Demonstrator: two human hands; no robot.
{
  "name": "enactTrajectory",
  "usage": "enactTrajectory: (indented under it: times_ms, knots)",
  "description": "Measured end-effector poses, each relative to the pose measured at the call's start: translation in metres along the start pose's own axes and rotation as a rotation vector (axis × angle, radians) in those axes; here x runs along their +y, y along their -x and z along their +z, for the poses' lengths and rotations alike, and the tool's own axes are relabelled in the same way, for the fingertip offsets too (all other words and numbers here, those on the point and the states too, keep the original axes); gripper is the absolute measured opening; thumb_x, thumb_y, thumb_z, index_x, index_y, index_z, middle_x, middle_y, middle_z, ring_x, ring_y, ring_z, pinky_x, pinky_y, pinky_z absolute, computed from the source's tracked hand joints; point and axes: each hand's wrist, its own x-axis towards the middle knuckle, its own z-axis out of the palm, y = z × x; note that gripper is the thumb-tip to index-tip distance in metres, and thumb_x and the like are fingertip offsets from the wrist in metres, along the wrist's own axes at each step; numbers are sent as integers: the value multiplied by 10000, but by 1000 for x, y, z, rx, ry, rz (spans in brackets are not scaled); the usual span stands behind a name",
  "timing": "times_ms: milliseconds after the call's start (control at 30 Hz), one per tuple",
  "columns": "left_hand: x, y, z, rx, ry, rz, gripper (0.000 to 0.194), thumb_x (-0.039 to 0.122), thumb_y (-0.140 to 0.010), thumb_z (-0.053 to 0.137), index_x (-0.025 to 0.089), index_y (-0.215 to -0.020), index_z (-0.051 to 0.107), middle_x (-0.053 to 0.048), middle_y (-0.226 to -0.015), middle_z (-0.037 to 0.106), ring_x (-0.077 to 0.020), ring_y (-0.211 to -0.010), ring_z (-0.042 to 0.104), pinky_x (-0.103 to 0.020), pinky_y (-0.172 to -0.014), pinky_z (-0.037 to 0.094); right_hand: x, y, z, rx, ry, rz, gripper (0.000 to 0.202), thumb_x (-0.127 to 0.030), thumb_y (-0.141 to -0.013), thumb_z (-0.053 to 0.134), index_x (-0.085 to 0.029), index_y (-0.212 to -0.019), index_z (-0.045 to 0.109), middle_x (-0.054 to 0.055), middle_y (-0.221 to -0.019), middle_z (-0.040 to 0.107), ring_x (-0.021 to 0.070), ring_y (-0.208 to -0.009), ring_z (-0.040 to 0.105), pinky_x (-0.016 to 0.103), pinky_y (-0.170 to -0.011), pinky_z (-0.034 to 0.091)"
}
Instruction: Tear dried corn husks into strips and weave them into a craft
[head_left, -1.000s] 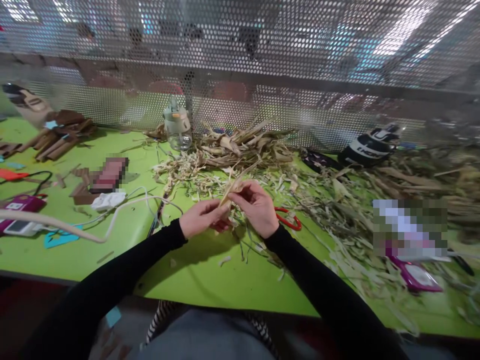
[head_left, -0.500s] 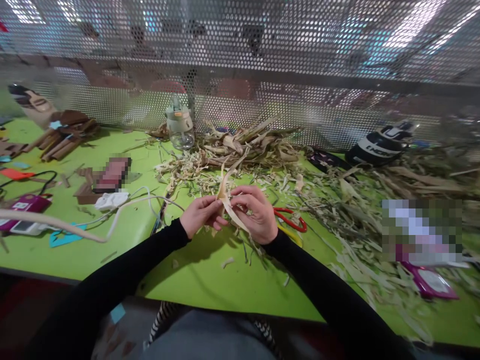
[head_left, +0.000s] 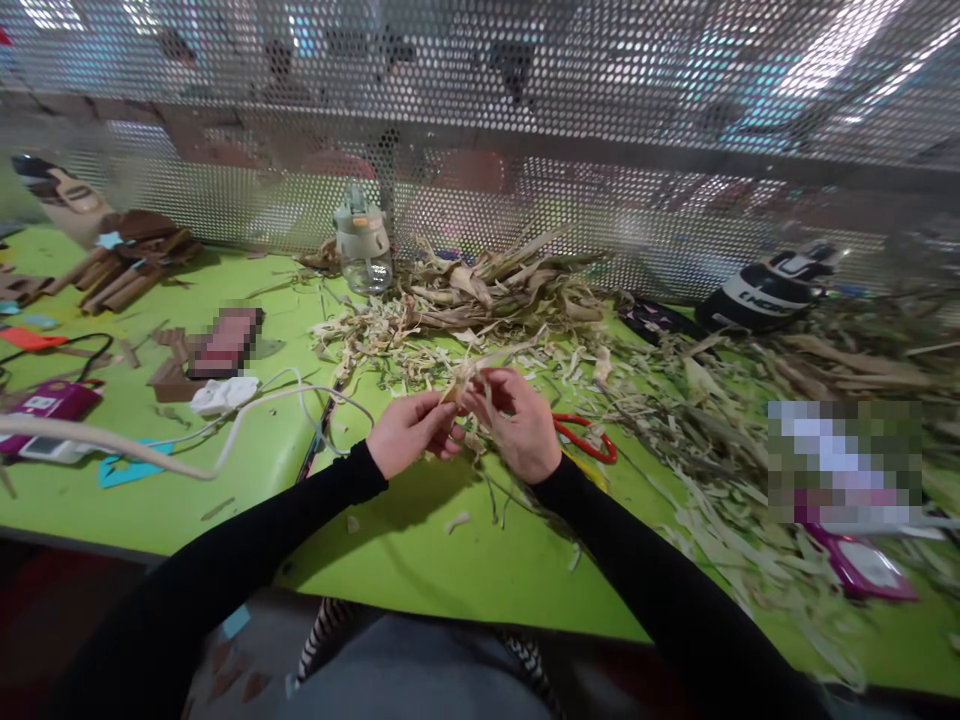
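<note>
- The left hand is pinching a pale husk strip between thumb and fingers.
- The right hand is closing its fingertips on the same strip, close beside the left, though blur is hiding the exact hold.
- Half a second ago the strip was spreading in a fork, one pale flap hanging over the right hand; now that flap is no longer showing there, and the fingers are drawing in together.
- To my eye, that means both hands are now controlling the strip.
- The strip is staying above the green worktop, in front of the shreds and the husk pile.
- A red loop is lying just beside the right wrist.
</note>
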Motion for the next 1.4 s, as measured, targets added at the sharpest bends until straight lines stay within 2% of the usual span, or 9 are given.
enactTrajectory:
  times_ms: [100,200,300,433,767,933,1033,1167,1400]
  knots:
    - [-2,0,-2,-48,-4,-13,259,377,-818,595,119,-831,575,-8,-609,631,-87,-496,617,-177,-493,503,-1,-2,-2,33,-60,33,156,-351,-849,588,-199,-814,600,20,-786,601,120,-624,542,260,-574,458]
    - [-3,-1,-4,-117,13,-30,330,433,-784,623,107,-825,594,-25,-610,640,-95,-506,623,-182,-506,508,-5,-3,-4,78,-151,101,150,-342,-866,568,-196,-833,571,14,-768,606,100,-576,511,249,-550,444]
    - [-2,-1,-5,-136,59,-45,344,439,-767,643,104,-832,599,-35,-624,650,-97,-510,625,-178,-504,506,-10,-2,-6,53,-194,105,148,-340,-863,571,-195,-886,563,14,-778,602,101,-593,523,247,-560,455]
    - [-3,-2,-6,-116,107,-58,308,407,-765,658,113,-823,583,-38,-626,658,-102,-514,632,-174,-502,504,-13,-1,-6,-42,-123,51,183,-320,-832,604,-206,-975,595,15,-810,576,117,-649,554,260,-586,478]
    - [-6,0,-3,-177,80,-83,319,419,-794,625,116,-890,608,-83,-757,705,-104,-561,649,-186,-542,523,-7,-9,-11,-101,57,11,113,-289,-822,593,-206,-871,653,24,-772,583,127,-643,525,252,-539,440]
    - [-4,0,-4,-146,170,-104,257,326,-862,553,101,-961,627,-105,-797,712,-100,-569,656,-164,-535,526,-4,-9,-8,-90,-233,210,177,-361,-831,588,-188,-868,589,7,-773,598,95,-585,506,218,-502,432]
    - [-2,-2,-6,-50,254,-94,222,264,-892,498,102,-965,630,-86,-765,705,-95,-571,660,-141,-514,518,-1,-11,-6,-16,-387,297,222,-408,-832,586,-196,-845,521,-7,-749,587,82,-545,481,192,-447,400]
    - [-1,-5,-11,68,275,-59,205,226,-895,483,103,-955,636,-82,-802,707,-75,-568,648,-125,-507,508,-8,-13,-9,84,-451,333,272,-451,-827,586,-206,-832,468,-19,-706,580,78,-514,472,182,-423,385]
    - [-7,-6,-16,2,147,-61,253,334,-855,550,122,-969,626,-90,-916,708,-58,-525,616,-126,-425,455,-32,-5,-9,-81,-579,401,249,-430,-844,576,-214,-873,456,-48,-645,555,64,-450,448,184,-403,366]
